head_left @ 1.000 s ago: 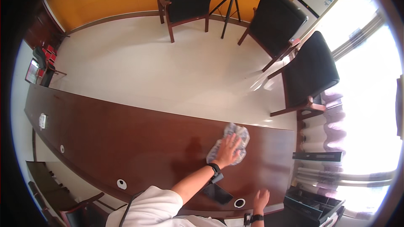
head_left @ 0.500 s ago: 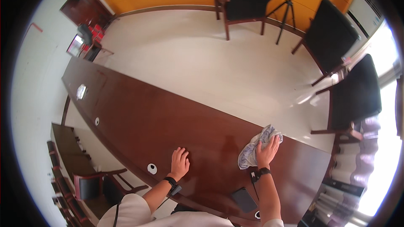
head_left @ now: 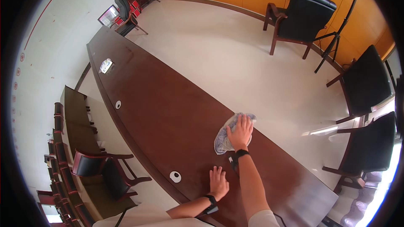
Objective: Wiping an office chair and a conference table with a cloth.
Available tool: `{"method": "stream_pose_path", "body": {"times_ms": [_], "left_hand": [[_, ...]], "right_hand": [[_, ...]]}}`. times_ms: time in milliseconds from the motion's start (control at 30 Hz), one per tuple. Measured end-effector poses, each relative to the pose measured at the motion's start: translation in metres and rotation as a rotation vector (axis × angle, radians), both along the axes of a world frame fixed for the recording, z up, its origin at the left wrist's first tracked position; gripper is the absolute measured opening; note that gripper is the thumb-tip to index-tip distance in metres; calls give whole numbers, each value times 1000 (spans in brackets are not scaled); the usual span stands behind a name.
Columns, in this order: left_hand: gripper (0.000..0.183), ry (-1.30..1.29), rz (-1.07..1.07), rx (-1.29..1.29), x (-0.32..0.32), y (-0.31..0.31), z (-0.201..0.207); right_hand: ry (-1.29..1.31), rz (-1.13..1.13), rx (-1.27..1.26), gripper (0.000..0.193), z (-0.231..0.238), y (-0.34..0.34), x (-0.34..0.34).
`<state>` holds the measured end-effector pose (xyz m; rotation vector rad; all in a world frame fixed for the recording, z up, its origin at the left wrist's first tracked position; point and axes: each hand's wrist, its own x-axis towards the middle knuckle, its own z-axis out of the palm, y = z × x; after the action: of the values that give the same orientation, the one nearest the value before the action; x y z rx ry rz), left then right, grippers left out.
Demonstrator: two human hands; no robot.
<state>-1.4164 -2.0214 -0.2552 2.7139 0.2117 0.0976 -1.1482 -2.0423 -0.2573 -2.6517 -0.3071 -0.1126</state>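
Note:
My right hand (head_left: 241, 132) lies flat on a crumpled grey-white cloth (head_left: 223, 139), pressing it onto the long dark brown table (head_left: 160, 113) near its far edge. My left hand (head_left: 219, 183) rests palm down on the table top close to me, fingers spread, holding nothing. Both wrists wear dark bands. A small dark object (head_left: 231, 159) lies on the table just below the cloth.
White round grommets (head_left: 175, 177) (head_left: 118, 104) sit along the table's near edge. A small white-green item (head_left: 106, 65) lies at the table's far left end. Black armchairs (head_left: 301, 17) (head_left: 365, 85) (head_left: 372, 149) stand on the pale floor, with a tripod (head_left: 334, 42). A red-brown chair (head_left: 103, 170) stands near me.
The view has swung left along the table. My right hand stays on the cloth, which has slid along the far edge. My left hand remains flat on the table.

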Motion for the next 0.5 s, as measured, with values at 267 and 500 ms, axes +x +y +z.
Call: {"method": "stream_pose_path", "body": {"times_ms": [267, 500], "left_hand": [[63, 72, 8, 44, -6, 6, -15], [57, 98, -20, 25, 0, 3, -4]], "right_hand": [[16, 172, 9, 78, 3, 93, 37], [7, 13, 71, 49, -15, -21, 38]]}}
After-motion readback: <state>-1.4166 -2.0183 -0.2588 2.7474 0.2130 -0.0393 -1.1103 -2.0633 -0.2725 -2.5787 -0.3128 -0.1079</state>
